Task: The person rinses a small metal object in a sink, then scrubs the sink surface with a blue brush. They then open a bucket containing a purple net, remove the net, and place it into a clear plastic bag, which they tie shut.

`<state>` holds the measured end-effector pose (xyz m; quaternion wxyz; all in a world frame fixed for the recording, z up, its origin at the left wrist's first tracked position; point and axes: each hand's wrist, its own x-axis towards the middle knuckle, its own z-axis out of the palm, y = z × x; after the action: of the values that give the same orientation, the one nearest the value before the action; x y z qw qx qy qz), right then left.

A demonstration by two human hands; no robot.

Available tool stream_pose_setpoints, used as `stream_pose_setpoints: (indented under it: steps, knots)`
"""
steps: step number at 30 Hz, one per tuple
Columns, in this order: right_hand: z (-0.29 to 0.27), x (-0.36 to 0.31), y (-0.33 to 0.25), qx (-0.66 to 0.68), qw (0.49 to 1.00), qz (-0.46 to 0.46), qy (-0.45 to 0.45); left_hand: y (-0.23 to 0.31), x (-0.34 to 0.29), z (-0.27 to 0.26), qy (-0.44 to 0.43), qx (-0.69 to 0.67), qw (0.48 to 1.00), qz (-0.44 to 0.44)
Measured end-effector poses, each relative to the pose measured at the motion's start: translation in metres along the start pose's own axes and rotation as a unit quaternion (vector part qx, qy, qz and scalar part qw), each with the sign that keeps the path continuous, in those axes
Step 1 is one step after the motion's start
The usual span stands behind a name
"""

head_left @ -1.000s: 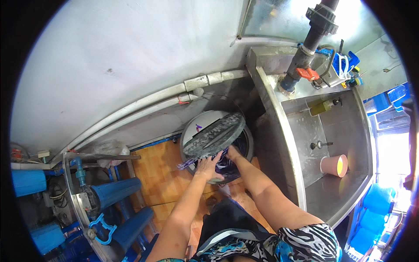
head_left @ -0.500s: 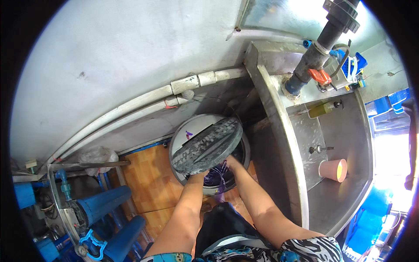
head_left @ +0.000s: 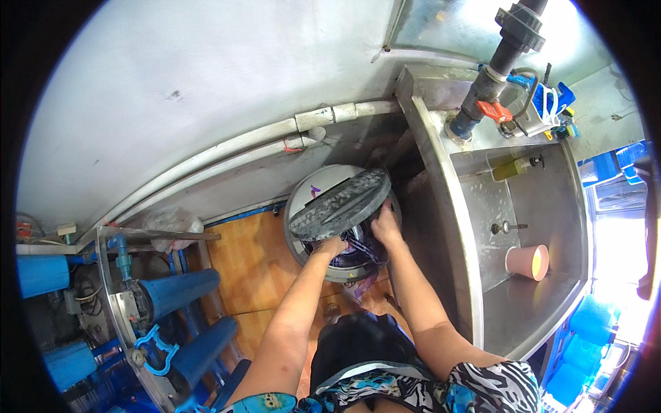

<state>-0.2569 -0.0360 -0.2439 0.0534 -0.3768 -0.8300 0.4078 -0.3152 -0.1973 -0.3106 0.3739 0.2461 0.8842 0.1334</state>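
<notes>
A round grey-and-white bin [head_left: 301,199] stands on the floor in front of me. Its dark grey lid [head_left: 341,206], scuffed pale on top, is tilted up over the mouth. Shiny, crumpled purple material [head_left: 366,250], perhaps a bag, shows in the opening and hangs over the near rim. My left hand [head_left: 332,246] is closed at the left of the opening, just below the lid's edge; its fingertips are hidden. At the right of the opening, my right hand [head_left: 386,224] is closed on the purple material, its fingers partly hidden.
To the right stands a steel sink [head_left: 475,275] holding a pink cup [head_left: 527,262] and a bottle [head_left: 513,168] of yellow-green liquid. Blue filter housings [head_left: 182,292] on a metal frame are at the left. White pipes [head_left: 227,144] run along the wall behind the bin.
The view has shifted, so the bin appears farther right and higher. My left hand has come out more from under the lid, and more purple material shows between my hands.
</notes>
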Motion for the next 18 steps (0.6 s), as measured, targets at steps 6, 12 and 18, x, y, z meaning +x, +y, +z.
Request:
stream_pose_setpoints:
  steps: [6, 12, 18]
  knots:
    - [-0.043, -0.04, -0.001, -0.018, 0.998, -0.028, -0.057, 0.025, -0.042, -0.037, -0.028, -0.018, 0.998, -0.06]
    - [-0.048, -0.089, 0.003, -0.108, 0.988, 0.025, -0.108, 0.038, -0.073, -0.049, -0.025, 0.014, 0.999, -0.038]
    - [-0.019, -0.107, 0.011, -0.069, 0.991, 0.044, -0.101, 0.042, -0.104, -0.052, 0.048, 0.068, 0.996, 0.014]
